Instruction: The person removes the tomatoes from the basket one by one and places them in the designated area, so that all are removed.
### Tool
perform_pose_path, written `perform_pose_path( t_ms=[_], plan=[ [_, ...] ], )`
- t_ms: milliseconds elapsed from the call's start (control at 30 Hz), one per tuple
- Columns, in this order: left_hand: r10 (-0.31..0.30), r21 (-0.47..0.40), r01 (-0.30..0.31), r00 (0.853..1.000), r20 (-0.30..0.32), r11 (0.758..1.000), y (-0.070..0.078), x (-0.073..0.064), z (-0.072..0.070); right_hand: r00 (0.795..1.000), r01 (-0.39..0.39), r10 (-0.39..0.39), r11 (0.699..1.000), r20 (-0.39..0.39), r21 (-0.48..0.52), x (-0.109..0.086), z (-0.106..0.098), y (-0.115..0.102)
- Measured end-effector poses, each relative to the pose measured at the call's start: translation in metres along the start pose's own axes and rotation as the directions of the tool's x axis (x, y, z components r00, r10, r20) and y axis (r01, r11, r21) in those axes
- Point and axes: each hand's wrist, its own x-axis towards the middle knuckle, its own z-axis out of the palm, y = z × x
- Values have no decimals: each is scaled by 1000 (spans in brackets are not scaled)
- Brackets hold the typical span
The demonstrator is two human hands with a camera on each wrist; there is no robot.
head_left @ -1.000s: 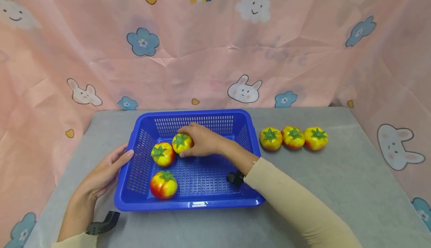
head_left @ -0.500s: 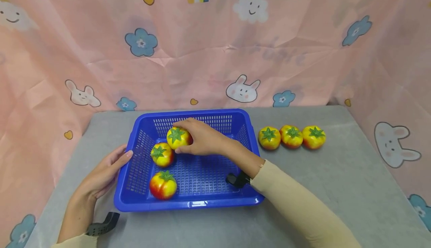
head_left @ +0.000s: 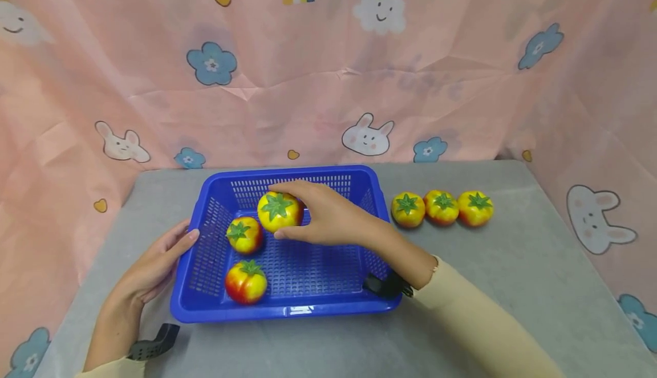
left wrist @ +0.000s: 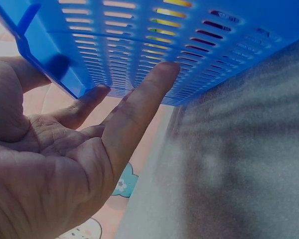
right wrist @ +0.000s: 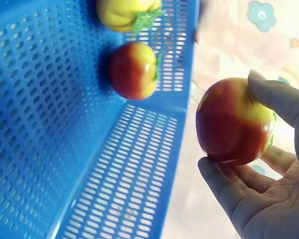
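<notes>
My right hand (head_left: 328,215) holds a yellow-and-red tomato (head_left: 280,211) with a green star-shaped leaf top, thumb and fingers round its sides. In the right wrist view this tomato (right wrist: 234,122) appears raised, apart from the blue plastic basket (right wrist: 177,144). Two more tomatoes lie inside the basket's left part, one toward the middle (head_left: 244,235) and one near the front (head_left: 246,282). My left hand (head_left: 154,267) holds the basket (head_left: 287,312) by its left side, thumb on the rim. From the left wrist, its fingers (left wrist: 134,109) show against the slotted outer wall.
Three similar tomatoes stand in a touching row on the grey table (head_left: 513,287), right of the basket: the left one (head_left: 408,209), the middle one (head_left: 441,207) and the right one (head_left: 475,207). A pink printed cloth (head_left: 287,116) hangs behind and at both sides.
My right hand has lifted the tomato from low in the basket, beside the middle tomato, and brought it slightly right. The left hand stays at the basket's side.
</notes>
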Motion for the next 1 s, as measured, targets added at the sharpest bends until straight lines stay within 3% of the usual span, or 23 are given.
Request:
perform_pose_path(
  t_ms=[200, 433, 633, 800, 1000],
  plan=[
    [-2, -8, 2, 1000, 16, 1000, -2, -2, -1, 995, -9, 14, 999, -95, 54, -22, -7, 4],
    [-3, 2, 3, 1000, -6, 1000, -1, -1, -1, 979, 16, 3, 996, -201, 93, -39, -13, 14],
    [-27, 26, 27, 1000, -12, 999, -3, -5, 1, 969, 14, 26, 988, -247, 156, -56, -14, 18],
    [-19, 25, 19, 1000, -5, 999, -2, -3, 1, 962, 15, 28, 988, -270, 157, -68, -19, 24],
    [-7, 29, 7, 1000, -8, 1000, 1, -1, -1, 954, -40, 79, 989, -289, 140, -84, -25, 31]
  ],
)
